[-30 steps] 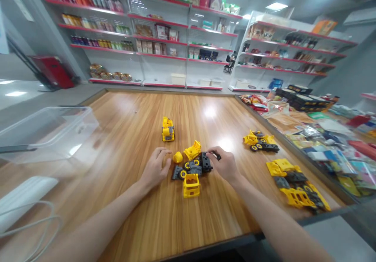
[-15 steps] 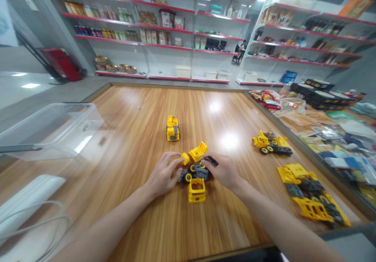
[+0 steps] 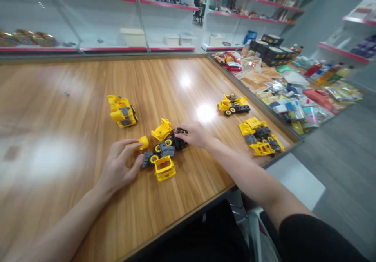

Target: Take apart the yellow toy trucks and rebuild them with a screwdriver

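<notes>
Loose toy truck parts lie on the wooden table between my hands. My left hand [image 3: 122, 166] has its fingers apart; its fingertips touch a rounded yellow piece [image 3: 143, 142], and its thumb is beside a dark grey piece [image 3: 147, 159]. My right hand [image 3: 194, 134] is closed on a black toy truck part [image 3: 179, 140], partly hidden by the fingers. Around them are a yellow bucket-like piece [image 3: 161, 130], a grey block [image 3: 168, 150] next to yellow-hubbed wheels, and a yellow open cab frame [image 3: 165, 169] nearest me.
A yellow toy construction vehicle [image 3: 122, 112] stands farther back on the left. To the right lie one cluster of toy parts [image 3: 234, 105] and a larger one [image 3: 261, 137]. Packaged goods [image 3: 270, 82] fill the surface beyond the table's right edge [image 3: 252, 91]. Shelves [image 3: 102, 21] line the back.
The view has swung right and downward, so everything sits further left in it. Both hands stay around the same parts, with the right still holding the black part.
</notes>
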Available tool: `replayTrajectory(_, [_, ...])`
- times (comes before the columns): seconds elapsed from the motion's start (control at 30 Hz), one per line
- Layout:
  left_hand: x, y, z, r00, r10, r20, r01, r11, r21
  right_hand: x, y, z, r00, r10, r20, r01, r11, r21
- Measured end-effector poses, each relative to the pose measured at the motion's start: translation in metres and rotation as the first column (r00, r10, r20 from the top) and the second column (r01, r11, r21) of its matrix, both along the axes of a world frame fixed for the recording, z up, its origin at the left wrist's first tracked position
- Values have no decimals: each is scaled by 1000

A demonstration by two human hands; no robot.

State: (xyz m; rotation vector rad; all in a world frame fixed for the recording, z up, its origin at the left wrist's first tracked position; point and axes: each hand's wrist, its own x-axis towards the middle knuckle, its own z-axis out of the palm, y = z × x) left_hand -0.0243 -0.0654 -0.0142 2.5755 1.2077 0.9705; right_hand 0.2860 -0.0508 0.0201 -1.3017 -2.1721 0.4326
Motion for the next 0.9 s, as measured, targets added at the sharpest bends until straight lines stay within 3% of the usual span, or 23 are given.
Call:
replayTrajectory(0.23, [5, 6, -1, 998, -15, -68, 21, 996, 83, -5, -9, 13, 977, 158, 143, -160, 987, 3])
replayTrajectory(0.4, [3, 12, -5, 991, 57, -121, -39, 989, 145, -3, -28, 31, 956, 129, 264, -151, 986, 64])
replayTrajectory(0.5, [0, 16, -7, 987, 69, -146, -46, 986, 160, 4, -44, 29, 923, 110, 368, -132, 991, 34])
replayTrajectory(0.63, [-1, 22, -7, 984, 83, -156, -53, 981, 189, 18, -74, 20, 865, 23, 501, 0, 999, -45])
replayTrajectory(0.77, [-2, 23, -7, 985, 90, -146, -60, 977, 202, 28, -137, 50, 897, -105, 429, 77, 994, 83])
replayTrajectory(0.83, [-2, 21, -6, 982, 110, -150, -82, 980, 183, 33, -182, 67, 943, 61, 326, -34, 996, -86])
replayTrajectory(0.9, [0, 18, -5, 980, 129, -152, -102, 979, 175, 37, -226, 64, 919, 311, 245, -189, 888, -418])
